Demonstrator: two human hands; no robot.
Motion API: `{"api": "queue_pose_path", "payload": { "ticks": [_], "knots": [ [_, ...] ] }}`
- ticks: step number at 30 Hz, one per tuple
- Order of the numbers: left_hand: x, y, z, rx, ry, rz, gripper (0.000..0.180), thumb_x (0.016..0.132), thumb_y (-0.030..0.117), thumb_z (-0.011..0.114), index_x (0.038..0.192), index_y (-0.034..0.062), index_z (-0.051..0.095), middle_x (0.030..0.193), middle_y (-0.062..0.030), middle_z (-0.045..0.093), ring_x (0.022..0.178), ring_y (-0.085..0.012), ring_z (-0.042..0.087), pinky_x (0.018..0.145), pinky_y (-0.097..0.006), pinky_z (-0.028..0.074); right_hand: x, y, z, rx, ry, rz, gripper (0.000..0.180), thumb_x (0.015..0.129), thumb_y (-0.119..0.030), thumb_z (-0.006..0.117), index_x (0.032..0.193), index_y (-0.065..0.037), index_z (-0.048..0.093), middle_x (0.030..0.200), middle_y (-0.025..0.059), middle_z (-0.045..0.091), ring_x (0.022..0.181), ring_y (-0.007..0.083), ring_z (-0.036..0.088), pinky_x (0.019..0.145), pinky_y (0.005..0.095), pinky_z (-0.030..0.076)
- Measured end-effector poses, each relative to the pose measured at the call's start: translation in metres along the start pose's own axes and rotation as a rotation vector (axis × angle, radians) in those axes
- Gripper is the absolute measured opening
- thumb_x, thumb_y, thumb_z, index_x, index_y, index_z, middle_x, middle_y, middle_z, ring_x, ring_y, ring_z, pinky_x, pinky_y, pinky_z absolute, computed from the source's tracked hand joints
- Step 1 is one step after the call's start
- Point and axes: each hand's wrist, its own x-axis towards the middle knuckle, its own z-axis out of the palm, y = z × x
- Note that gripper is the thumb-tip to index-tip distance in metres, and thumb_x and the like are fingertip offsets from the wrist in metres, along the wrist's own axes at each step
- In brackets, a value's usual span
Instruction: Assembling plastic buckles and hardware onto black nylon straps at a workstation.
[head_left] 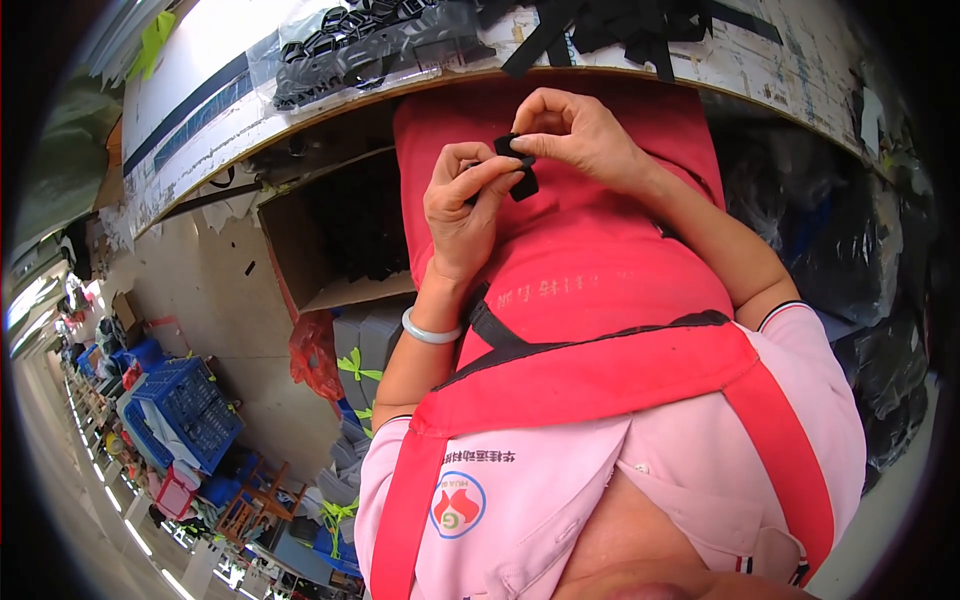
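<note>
Now, black strap piece (pixel 517 165), pinched between fingers (pixel 500 172)

Bench (pixel 215 120): runs along the top of the view, its near edge just beyond both hands. On it, toward the left end, a clear bag of small parts (pixel 360 45); right of that, a heap of straps (pixel 620 25). Open carton (pixel 335 235): on the floor under the bench's near edge, left of the left hand (pixel 465 205). Small strap piece (pixel 520 165): between left hand and right hand (pixel 575 130), apparently pinched by both. Stacked crates (pixel 185 410): far left along the aisle.
</note>
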Motion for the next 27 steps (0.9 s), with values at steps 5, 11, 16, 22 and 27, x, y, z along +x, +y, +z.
{"api": "queue_pose_path", "payload": {
  "ticks": [5,11,16,22,27],
  "knots": [
    [-0.013,0.003,-0.003,-0.270,-0.002,-0.308,0.009,0.084,-0.003,0.068,0.093,-0.0013,0.070,0.091,-0.0054,0.058,0.077,-0.0112,0.060,0.059,-0.022,0.048,0.020,0.008,-0.012,-0.041,0.305,-0.181,0.015,0.087,-0.008,0.069,0.098,-0.003,0.059,0.088,0.0006,0.063,0.084,0.0075,0.060,0.076,0.0229,0.050],
    [-0.015,-0.007,-0.013,-0.757,0.015,-0.667,0.061,0.088,0.002,0.062,0.143,0.0044,0.036,0.131,-0.0148,0.050,0.086,-0.0197,0.066,0.055,-0.026,0.054,0.037,-0.031,0.042,0.107,0.043,-0.249,0.030,0.093,-0.011,0.063,0.120,-0.001,0.055,0.114,0.0087,0.061,0.098,0.0142,0.063,0.087,0.0253,0.053],
    [-0.007,0.004,-0.007,-0.513,-0.017,-0.531,0.076,0.083,-0.007,0.061,0.149,0.0088,0.026,0.139,-0.0145,0.044,0.085,-0.0165,0.063,0.056,-0.022,0.052,0.024,-0.013,0.025,-0.385,-0.133,-0.033,0.021,0.090,-0.015,0.062,0.102,0.002,0.065,0.090,0.0052,0.067,0.088,0.0118,0.062,0.079,0.0267,0.050],
    [-0.007,-0.004,-0.007,-0.593,-0.116,-0.554,0.086,0.078,-0.007,0.064,0.151,0.0123,0.022,0.145,-0.0156,0.036,0.080,-0.0178,0.066,0.054,-0.023,0.052,0.012,0.001,0.013,-0.280,-0.272,0.305,0.020,0.086,-0.020,0.068,0.087,0.000,0.068,0.077,0.0028,0.065,0.065,0.0071,0.055,0.058,0.0240,0.044],
    [-0.004,-0.015,-0.018,-0.870,-0.078,-0.705,0.045,0.090,0.004,0.059,0.133,-0.0022,0.049,0.112,-0.0149,0.064,0.073,-0.0199,0.067,0.050,-0.024,0.050,0.013,-0.012,-0.010,-0.198,-0.100,0.259,0.026,0.087,-0.027,0.070,0.090,-0.001,0.068,0.073,-0.0006,0.062,0.065,0.0064,0.053,0.058,0.0224,0.044]
  ]
}}
